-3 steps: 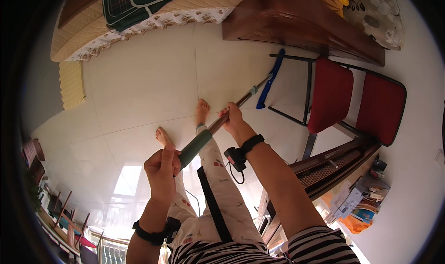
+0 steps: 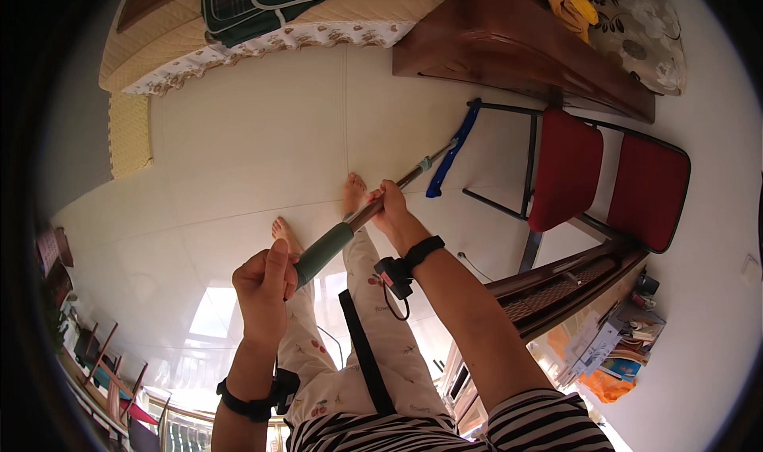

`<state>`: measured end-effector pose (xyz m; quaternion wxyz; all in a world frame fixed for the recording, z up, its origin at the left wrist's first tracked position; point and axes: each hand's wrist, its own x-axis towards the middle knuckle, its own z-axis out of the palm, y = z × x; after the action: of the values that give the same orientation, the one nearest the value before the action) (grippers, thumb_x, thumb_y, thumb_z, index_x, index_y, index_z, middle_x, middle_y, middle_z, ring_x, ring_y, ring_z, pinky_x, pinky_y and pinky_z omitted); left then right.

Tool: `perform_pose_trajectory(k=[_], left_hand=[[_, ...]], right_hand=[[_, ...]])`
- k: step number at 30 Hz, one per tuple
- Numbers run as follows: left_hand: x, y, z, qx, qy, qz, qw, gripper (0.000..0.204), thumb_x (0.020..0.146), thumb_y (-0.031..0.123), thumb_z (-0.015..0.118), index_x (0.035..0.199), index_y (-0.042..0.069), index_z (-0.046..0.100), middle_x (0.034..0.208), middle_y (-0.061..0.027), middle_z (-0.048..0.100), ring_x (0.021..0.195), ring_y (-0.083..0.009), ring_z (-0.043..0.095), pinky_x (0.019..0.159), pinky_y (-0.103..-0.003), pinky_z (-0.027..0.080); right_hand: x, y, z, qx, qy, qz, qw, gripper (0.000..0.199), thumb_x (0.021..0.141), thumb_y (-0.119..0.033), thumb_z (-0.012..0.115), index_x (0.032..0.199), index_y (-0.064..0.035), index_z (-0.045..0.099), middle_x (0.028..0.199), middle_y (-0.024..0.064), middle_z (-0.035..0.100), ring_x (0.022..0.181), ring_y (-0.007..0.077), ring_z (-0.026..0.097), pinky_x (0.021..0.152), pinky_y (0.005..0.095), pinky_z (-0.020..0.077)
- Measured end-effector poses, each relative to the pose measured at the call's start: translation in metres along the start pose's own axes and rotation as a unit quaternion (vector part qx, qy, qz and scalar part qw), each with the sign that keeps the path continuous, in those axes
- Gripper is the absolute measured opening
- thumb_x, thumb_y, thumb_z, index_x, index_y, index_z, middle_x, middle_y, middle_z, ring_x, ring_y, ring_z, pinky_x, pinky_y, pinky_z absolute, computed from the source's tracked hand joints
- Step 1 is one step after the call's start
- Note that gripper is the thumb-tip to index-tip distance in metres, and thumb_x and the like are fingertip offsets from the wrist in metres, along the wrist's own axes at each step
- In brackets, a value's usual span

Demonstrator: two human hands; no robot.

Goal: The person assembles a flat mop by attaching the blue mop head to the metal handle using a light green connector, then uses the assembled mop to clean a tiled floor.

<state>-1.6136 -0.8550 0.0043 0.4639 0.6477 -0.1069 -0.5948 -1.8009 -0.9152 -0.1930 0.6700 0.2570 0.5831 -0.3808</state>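
Observation:
A flat mop with a long metal pole (image 2: 368, 214) and a green grip slants away from me to the right. My left hand (image 2: 265, 281) is closed round the top end of the green grip. Further down the pole, my right hand (image 2: 389, 206) wraps its fingers round the bare metal part. The narrow blue mop head (image 2: 455, 148) lies on the pale tiled floor (image 2: 246, 150), close to the legs of a red chair (image 2: 566, 170). Dark straps with small devices circle both wrists.
A brown wooden bed end (image 2: 509, 47) stands beyond the chair. At the far left is a bed with a frilled cover (image 2: 270, 43), near a yellow foam mat (image 2: 129, 134). A dark wooden cabinet (image 2: 568, 289) is on my right. My bare feet (image 2: 355, 188) are on the floor.
The mop head has slid a little to the left and nearer to me. Both hands have shifted slightly left with the pole, still gripping it.

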Motion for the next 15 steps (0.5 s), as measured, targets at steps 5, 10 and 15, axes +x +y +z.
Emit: perform_pose_trajectory(k=[5, 10, 15], left_hand=[[-0.014, 0.033, -0.041, 0.080, -0.019, 0.045, 0.996, 0.042, 0.087, 0.024, 0.051, 0.050, 0.004, 0.044, 0.043, 0.0008, 0.037, 0.039, -0.0059, 0.029, 0.051, -0.022, 0.036], [-0.041, 0.047, -0.076, 0.024, -0.009, 0.080, 0.996, 0.043, 0.090, 0.021, 0.044, 0.050, 0.005, 0.041, 0.044, 0.0009, 0.033, 0.042, -0.0074, 0.028, 0.072, -0.029, 0.040], [-0.051, 0.034, -0.057, -0.006, -0.037, 0.131, 0.991, 0.029, 0.088, 0.016, 0.046, 0.061, 0.005, 0.045, 0.052, -0.0015, 0.043, 0.048, -0.0098, 0.038, 0.083, -0.035, 0.038]], right_hand=[[0.001, 0.048, 0.003, 0.037, -0.089, 0.001, 0.995, 0.007, 0.081, -0.012, 0.045, 0.075, -0.0134, 0.042, 0.058, 0.0008, 0.039, 0.047, 0.0129, 0.041, 0.049, 0.0288, 0.0428], [-0.015, 0.083, 0.025, -0.081, -0.088, 0.031, 0.992, 0.018, 0.086, -0.024, 0.047, 0.077, -0.0110, 0.038, 0.058, 0.0042, 0.040, 0.052, 0.0180, 0.044, 0.053, 0.0332, 0.0453], [-0.033, 0.060, 0.047, -0.070, -0.081, -0.012, 0.994, 0.027, 0.088, -0.032, 0.042, 0.079, -0.0078, 0.039, 0.055, 0.0033, 0.037, 0.054, 0.0166, 0.043, 0.057, 0.0335, 0.0439]])
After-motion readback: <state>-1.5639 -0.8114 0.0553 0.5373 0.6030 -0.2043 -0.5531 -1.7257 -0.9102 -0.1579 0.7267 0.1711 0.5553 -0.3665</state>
